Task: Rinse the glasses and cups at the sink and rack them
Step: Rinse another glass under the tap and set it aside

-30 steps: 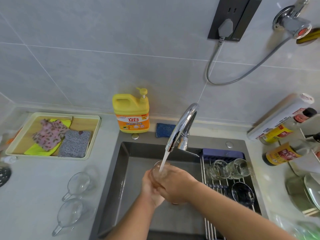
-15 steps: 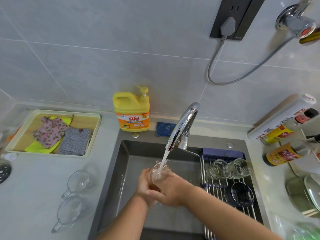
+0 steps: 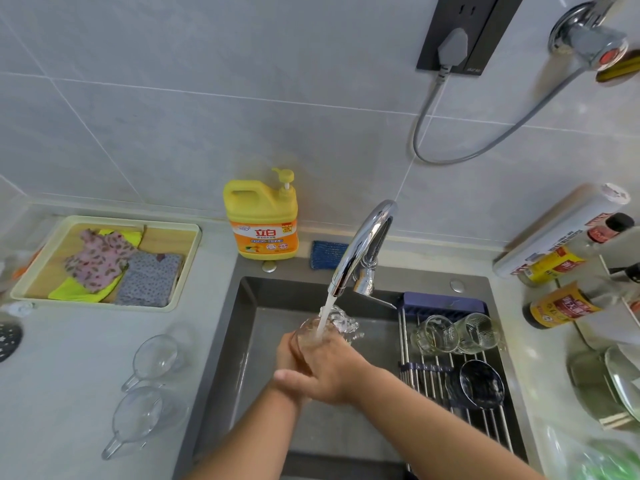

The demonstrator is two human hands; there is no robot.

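Over the dark sink point(image 3: 242, 341), both hands wrap one clear glass point(image 3: 311, 332) under the running chrome faucet point(image 3: 360, 247); water overflows its rim. My right hand point(image 3: 332, 372) grips it from the right and front, and my left hand point(image 3: 289, 356) holds its left side, partly hidden. Two clear glasses point(image 3: 434, 332) point(image 3: 478, 332) lie on the metal roll-up rack point(image 3: 426, 382) across the sink's right half, with a dark-looking glass point(image 3: 481, 384) below them. Two clear handled cups point(image 3: 156, 358) point(image 3: 138, 420) lie on the counter to the left.
A yellow dish-soap jug point(image 3: 261, 220) and a blue sponge point(image 3: 327, 254) stand behind the sink. A tray with cloths point(image 3: 104, 263) is at the far left. Sauce bottles point(image 3: 564, 306), a foil roll and plates point(image 3: 620, 379) crowd the right counter.
The glass has risen a little closer to the spout, and water now splashes over its rim. Both hands stay wrapped round it.
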